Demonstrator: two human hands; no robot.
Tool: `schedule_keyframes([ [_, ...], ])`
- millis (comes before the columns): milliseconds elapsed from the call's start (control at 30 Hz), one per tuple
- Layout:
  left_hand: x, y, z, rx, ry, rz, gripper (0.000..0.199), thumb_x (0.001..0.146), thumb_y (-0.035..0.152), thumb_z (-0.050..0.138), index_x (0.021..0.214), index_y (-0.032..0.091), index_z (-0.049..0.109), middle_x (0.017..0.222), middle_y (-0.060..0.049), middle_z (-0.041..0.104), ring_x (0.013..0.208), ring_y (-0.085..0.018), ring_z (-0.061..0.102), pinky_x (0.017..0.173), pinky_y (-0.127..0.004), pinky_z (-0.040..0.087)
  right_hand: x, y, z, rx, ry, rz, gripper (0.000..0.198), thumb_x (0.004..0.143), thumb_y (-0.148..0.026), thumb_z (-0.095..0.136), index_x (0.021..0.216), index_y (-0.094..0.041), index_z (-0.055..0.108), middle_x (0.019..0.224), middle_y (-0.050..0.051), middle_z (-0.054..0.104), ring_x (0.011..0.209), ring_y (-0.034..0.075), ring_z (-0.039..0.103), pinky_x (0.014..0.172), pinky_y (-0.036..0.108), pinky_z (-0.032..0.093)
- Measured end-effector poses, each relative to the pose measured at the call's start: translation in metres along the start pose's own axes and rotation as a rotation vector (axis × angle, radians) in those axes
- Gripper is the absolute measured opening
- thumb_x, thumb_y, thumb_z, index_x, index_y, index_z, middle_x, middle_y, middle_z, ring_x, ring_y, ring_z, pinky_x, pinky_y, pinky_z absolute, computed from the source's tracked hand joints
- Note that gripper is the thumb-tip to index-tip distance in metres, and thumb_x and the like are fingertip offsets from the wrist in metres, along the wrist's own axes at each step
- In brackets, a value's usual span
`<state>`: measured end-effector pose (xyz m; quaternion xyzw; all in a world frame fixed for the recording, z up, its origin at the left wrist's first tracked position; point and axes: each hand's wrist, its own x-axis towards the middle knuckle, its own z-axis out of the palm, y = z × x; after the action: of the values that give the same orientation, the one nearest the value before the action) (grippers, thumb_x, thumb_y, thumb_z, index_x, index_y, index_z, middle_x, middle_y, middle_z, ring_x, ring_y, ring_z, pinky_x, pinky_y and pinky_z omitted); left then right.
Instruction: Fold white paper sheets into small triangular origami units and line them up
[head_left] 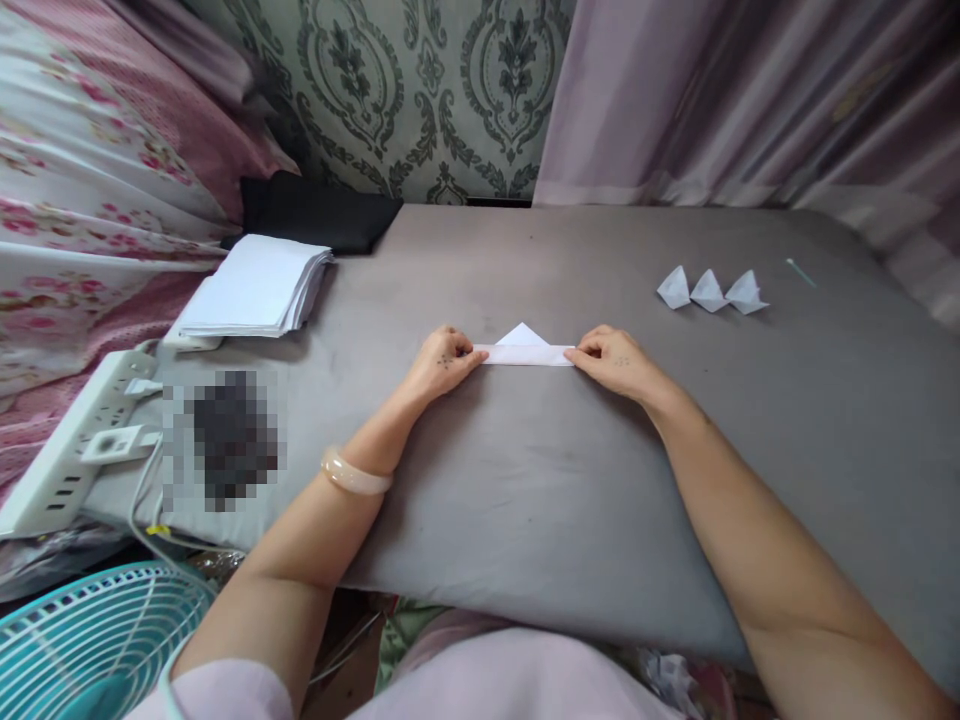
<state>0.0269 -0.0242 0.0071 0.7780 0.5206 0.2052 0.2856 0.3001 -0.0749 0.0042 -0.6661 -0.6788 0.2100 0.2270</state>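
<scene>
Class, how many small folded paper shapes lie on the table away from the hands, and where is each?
3, in a row on the grey cloth at right: a left shape, a middle shape and a right shape. None seems hidden.

Paper (525, 356) plain white, same for the stack (251, 288) and the three folded pieces (708, 291), all on a plain grey table (510, 480). Wallpaper (433, 75) is pale grey-green with a darker damask print, right curtain (660, 100) plain mauve-pink, left curtain (56, 145) white with pink-red flowers and pink sections. Rest: power strip (56, 462) white, folded cloth (322, 215) black, fan (105, 685) teal with a paler grille, bangle (356, 475) creamy white, shirt (517, 680) pale pink, cable tag (157, 530) yellow.
</scene>
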Motion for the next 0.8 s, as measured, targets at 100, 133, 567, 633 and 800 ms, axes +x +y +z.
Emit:
schedule_keyframes([
  [100,-0.0008,0.0023,-0.0023,0.003,0.002,0.000,0.023,0.080,0.034,0.061,0.069,0.015,0.064,0.082,-0.005,0.059,0.073,-0.016,0.055,0.071,-0.030,0.044,-0.0011,-0.0011,0.0031,-0.052,0.036,-0.007,0.028,0.080,-0.038,0.056,0.059,-0.020,0.060,0.085,0.005,0.063,0.080,0.018,0.058,0.077,0.030,0.044],
  [133,-0.0011,0.0032,-0.0031,0.004,0.002,-0.003,0.023,0.081,0.034,0.061,0.069,0.015,0.064,0.082,-0.005,0.059,0.073,-0.016,0.055,0.071,-0.030,0.044,-0.0014,-0.0020,0.0038,-0.064,0.041,-0.004,0.028,0.080,-0.038,0.055,0.059,-0.020,0.060,0.086,0.006,0.063,0.080,0.018,0.058,0.078,0.031,0.044],
  [567,-0.0008,0.0035,-0.0076,-0.016,-0.059,0.040,0.027,0.082,0.028,0.057,0.058,0.016,0.054,0.070,-0.004,0.058,0.073,-0.016,0.054,0.069,-0.029,0.040,-0.0004,-0.0061,0.0047,-0.073,0.020,0.012,0.028,0.081,-0.038,0.054,0.061,-0.019,0.060,0.088,0.007,0.060,0.080,0.018,0.057,0.081,0.033,0.044],
  [633,-0.0011,0.0036,-0.0075,-0.005,-0.063,0.047,0.028,0.082,0.028,0.057,0.057,0.016,0.052,0.070,-0.004,0.057,0.073,-0.016,0.053,0.070,-0.030,0.041,-0.0002,-0.0051,0.0049,-0.060,0.014,0.008,0.029,0.082,-0.039,0.054,0.061,-0.019,0.060,0.089,0.007,0.060,0.081,0.019,0.057,0.081,0.034,0.044],
  [800,-0.0021,0.0019,-0.0038,0.021,-0.024,0.048,0.021,0.082,0.027,0.060,0.064,0.016,0.058,0.084,-0.007,0.061,0.084,-0.019,0.055,0.081,-0.033,0.045,-0.0009,-0.0017,0.0065,-0.057,0.016,-0.028,0.030,0.084,-0.039,0.053,0.062,-0.020,0.059,0.089,0.008,0.059,0.083,0.020,0.057,0.083,0.035,0.044],
])
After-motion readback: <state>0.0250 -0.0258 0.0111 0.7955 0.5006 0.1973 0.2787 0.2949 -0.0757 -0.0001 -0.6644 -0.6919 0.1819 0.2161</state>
